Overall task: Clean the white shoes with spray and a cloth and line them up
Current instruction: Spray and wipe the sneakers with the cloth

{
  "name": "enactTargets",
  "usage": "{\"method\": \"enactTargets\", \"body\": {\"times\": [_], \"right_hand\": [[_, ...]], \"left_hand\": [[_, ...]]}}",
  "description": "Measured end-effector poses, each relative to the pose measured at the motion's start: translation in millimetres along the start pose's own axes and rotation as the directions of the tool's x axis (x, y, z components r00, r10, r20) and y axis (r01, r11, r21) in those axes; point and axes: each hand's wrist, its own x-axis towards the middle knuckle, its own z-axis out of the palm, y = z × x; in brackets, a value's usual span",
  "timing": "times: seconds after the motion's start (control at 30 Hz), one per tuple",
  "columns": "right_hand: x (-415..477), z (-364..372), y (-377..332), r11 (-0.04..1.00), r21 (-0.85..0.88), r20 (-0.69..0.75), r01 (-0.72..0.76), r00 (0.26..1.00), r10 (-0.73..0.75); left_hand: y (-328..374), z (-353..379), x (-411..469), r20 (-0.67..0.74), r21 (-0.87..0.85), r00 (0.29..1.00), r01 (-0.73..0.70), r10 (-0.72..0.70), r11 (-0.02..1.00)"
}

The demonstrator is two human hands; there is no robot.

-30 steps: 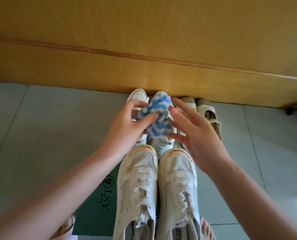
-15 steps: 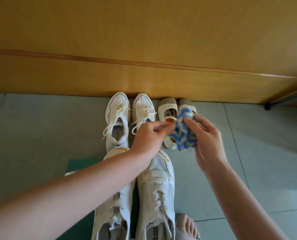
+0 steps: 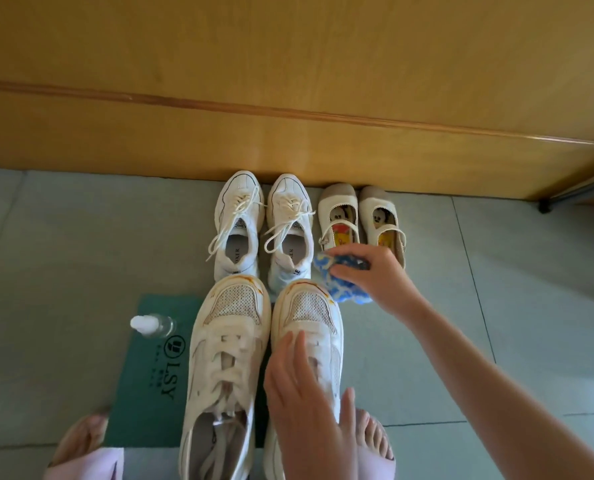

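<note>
Two large white mesh sneakers with yellow-stained toes lie side by side, the left one (image 3: 226,358) and the right one (image 3: 309,317). My left hand (image 3: 302,393) lies over the laces of the right sneaker, thumb down its outer side, holding it. My right hand (image 3: 368,271) grips a bunched blue-and-white cloth (image 3: 344,289) just right of that sneaker's toe. A small clear spray bottle (image 3: 151,325) with a white cap stands on a green mat (image 3: 143,386) left of the sneakers.
A smaller pair of white lace-up sneakers (image 3: 238,233) and a pair of small cream strap shoes (image 3: 382,223) stand toes against the wooden panel (image 3: 288,143). My bare feet (image 3: 375,441) are on the grey tiled floor (image 3: 63,254) beside the large sneakers.
My left hand let go of the cloth and came down onto the right large sneaker. My right hand kept the cloth and lowered it beside that sneaker's toe. The spray bottle came into view.
</note>
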Motion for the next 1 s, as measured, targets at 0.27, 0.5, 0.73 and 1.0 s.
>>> {"method": "enactTargets", "body": {"times": [0.27, 0.5, 0.73, 1.0], "right_hand": [[16, 21, -6, 0.990, -0.055, 0.221, 0.126, 0.969, -0.111], [6, 26, 4, 0.979, -0.031, 0.184, 0.202, 0.964, -0.193], [-8, 30, 24, 0.988, 0.111, 0.014, 0.108, 0.994, -0.110], [-26, 36, 39, 0.981, 0.170, -0.120, 0.089, 0.990, -0.069]], "left_hand": [[-5, 12, 5, 0.030, 0.057, 0.999, 0.044, -0.046, 0.997], [-2, 21, 7, -0.036, 0.056, 0.996, 0.078, -0.076, 0.995], [-4, 28, 9, -0.094, 0.007, 0.988, 0.124, -0.123, 0.992], [-7, 29, 7, -0.116, 0.012, 0.987, 0.113, -0.111, 0.993]]}}
